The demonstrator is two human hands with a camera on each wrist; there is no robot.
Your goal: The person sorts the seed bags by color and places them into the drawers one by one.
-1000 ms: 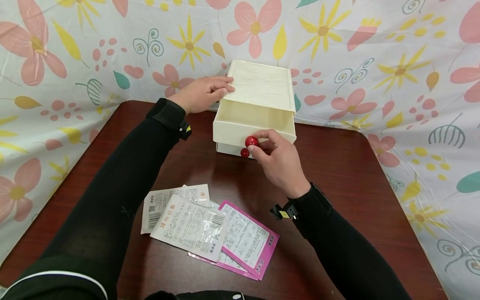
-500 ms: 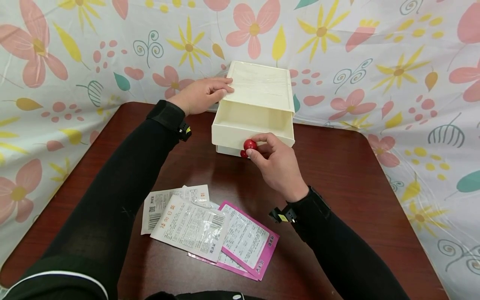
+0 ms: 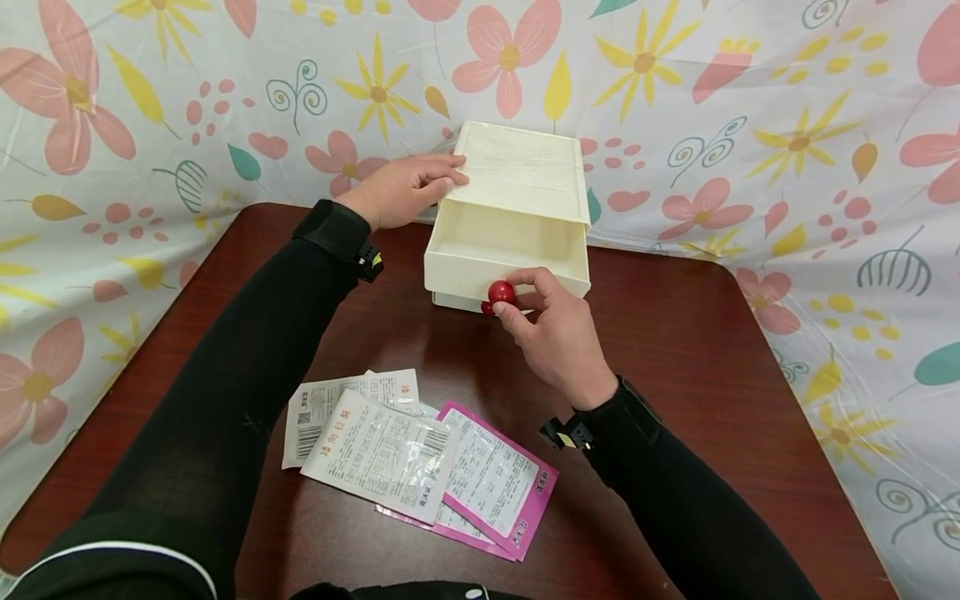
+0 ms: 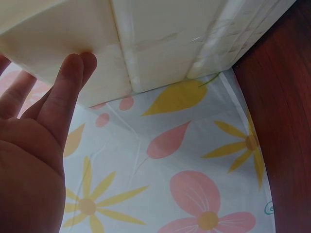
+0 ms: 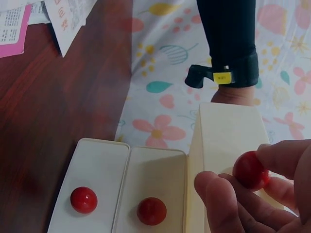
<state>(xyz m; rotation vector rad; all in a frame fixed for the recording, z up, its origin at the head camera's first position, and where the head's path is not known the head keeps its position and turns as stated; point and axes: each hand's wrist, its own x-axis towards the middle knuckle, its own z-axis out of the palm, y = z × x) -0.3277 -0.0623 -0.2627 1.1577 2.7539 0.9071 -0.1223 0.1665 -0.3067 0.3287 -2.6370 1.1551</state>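
Observation:
A cream drawer cabinet [image 3: 522,171] stands at the back of the table, its top drawer [image 3: 461,271] pulled partway out. My right hand [image 3: 561,337] pinches that drawer's round red knob [image 3: 501,292] between thumb and fingers. Seen from the right wrist, the same knob [image 5: 250,170] sits among the fingertips, and two lower drawers below stay closed, with red knobs [image 5: 151,211] of their own. My left hand [image 3: 405,190] rests on the cabinet's upper left edge, fingers extended. In the left wrist view, its fingertips [image 4: 73,65] touch the cream side.
Several printed packets lie overlapping on the dark wooden table [image 3: 652,483] nearer me: white ones [image 3: 382,454] at left, pink-edged ones [image 3: 498,479] at right. A flower-patterned cloth [image 3: 675,100] hangs right behind the cabinet.
My right hand and the top drawer have come slightly toward me, and the knob below is now more covered. The left hand stays in place.

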